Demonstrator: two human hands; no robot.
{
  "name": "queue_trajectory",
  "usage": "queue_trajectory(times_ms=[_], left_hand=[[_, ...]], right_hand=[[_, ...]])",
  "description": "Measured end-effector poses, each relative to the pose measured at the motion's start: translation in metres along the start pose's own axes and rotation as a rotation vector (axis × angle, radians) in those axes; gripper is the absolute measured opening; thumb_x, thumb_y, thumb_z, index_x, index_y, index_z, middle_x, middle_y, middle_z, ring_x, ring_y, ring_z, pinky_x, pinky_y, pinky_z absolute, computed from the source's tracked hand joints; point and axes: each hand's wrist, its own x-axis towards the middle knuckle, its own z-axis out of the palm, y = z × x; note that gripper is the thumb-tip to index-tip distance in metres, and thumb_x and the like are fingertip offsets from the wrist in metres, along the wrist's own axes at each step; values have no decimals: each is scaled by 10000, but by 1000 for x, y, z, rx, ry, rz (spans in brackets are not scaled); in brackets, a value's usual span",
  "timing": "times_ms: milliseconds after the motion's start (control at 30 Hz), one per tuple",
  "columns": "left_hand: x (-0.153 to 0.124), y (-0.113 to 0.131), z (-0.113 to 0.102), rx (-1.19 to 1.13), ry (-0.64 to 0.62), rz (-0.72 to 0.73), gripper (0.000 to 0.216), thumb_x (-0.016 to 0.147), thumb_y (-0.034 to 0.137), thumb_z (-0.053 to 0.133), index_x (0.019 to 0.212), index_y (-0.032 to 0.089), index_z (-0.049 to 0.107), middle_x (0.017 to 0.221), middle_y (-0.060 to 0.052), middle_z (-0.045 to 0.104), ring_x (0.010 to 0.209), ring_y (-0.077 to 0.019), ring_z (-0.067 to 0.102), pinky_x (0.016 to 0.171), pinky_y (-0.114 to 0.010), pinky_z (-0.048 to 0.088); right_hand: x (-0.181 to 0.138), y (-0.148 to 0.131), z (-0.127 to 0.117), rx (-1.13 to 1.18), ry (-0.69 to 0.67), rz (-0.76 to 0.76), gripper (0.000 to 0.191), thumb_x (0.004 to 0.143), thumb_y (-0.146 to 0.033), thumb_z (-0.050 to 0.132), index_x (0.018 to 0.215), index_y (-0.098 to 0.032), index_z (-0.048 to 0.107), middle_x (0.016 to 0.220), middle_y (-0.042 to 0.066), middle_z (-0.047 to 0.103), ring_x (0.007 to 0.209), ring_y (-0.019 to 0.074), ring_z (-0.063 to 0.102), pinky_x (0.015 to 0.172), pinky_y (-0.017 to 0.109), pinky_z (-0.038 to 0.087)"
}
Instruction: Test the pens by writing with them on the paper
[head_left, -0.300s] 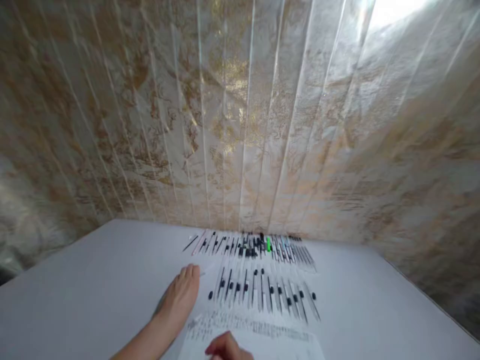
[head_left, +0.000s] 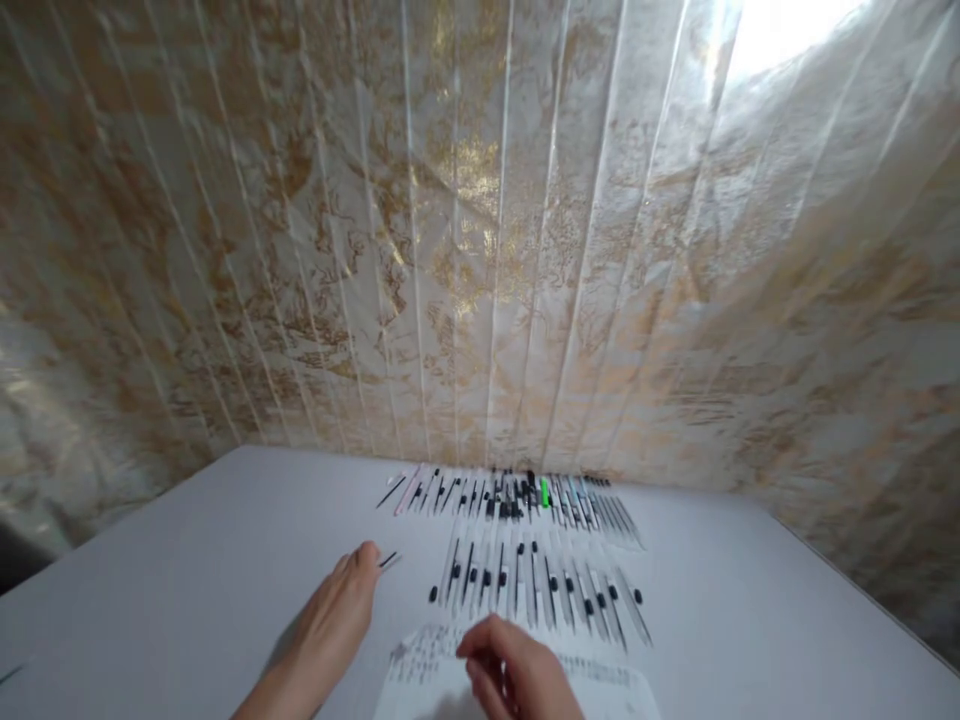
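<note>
My left hand (head_left: 330,625) lies flat on the white table (head_left: 187,560) with its fingers stretched out, fingertips close to a single dark pen (head_left: 389,560). My right hand (head_left: 517,670) hovers over a printed sheet of paper (head_left: 427,670), fingers curled downward; whether it holds anything is hidden. Beyond the hands lie two rows of pens: a near row (head_left: 536,585) of clear pens with black caps, and a far row (head_left: 510,493) against the wall with one green piece (head_left: 544,491) in it.
A glossy gold-and-cream patterned wall (head_left: 480,250) rises straight behind the table. The table's right edge (head_left: 862,590) slants toward me. Bright light glares at the upper right (head_left: 787,25).
My right hand has come up further into view over the paper. My left hand has slid back slightly, uncovering the single pen at its fingertips. The camera has tilted a little.
</note>
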Motion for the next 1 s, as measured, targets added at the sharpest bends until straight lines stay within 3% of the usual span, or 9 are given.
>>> queue_trajectory(times_ms=[100,200,367,500,567,667,767,900,1000], left_hand=[[0,4,-4,-70,-12,3,198,935,100,270,968,168,453,923,-124,676,881,-234,649,765,-312,450],[1,9,1,-120,3,40,249,920,33,254,987,184,440,983,-124,697,964,-221,656,818,-308,437],[0,3,12,-182,34,52,227,931,51,269,991,205,425,997,-116,701,993,-211,662,803,-282,453],[0,-7,11,-300,124,46,196,928,80,271,979,219,399,972,-110,700,966,-212,673,798,-288,468],[-1,-8,10,-381,172,53,186,923,100,264,974,232,383,992,-109,696,968,-213,673,804,-300,476],[-5,-2,7,-507,207,67,151,932,168,248,953,249,373,1022,-99,684,971,-214,667,806,-309,481],[-11,17,1,-629,172,126,140,947,230,236,936,260,373,948,-63,670,902,-196,665,774,-283,473],[-15,50,-19,-718,63,274,147,954,260,238,890,253,370,822,-16,626,751,-164,630,693,-236,440],[-11,66,-45,-698,-34,386,159,946,276,259,861,245,390,777,-2,617,707,-156,602,661,-223,427]], right_hand=[[27,-15,-21,-303,1,-52,266,754,-12,524,873,-216,646,862,32,663,817,202,581,716,280,442],[55,-19,-10,-490,-53,-43,259,754,-9,579,892,-205,675,947,49,668,920,240,553,766,312,438],[86,-7,26,-550,-130,-119,134,776,-68,634,811,-184,692,894,76,680,922,260,537,781,343,428],[88,-4,34,-520,-132,-134,207,776,-12,580,743,-190,680,817,74,682,892,250,551,786,345,427],[85,-5,31,-314,-63,-77,228,769,-14,552,839,-195,673,853,60,671,877,229,569,772,330,438],[79,-7,25,477,85,212,138,811,-198,549,932,-191,613,811,29,600,737,186,592,643,295,465],[73,-13,20,1077,147,413,336,781,-464,616,967,-186,584,797,6,543,609,137,540,500,237,422],[69,-25,2,1002,190,305,447,750,-582,672,915,-172,604,613,-63,444,481,61,344,437,169,289],[67,-28,-32,880,312,288,450,740,-607,675,802,-169,589,530,-91,359,462,51,265,420,152,199]])
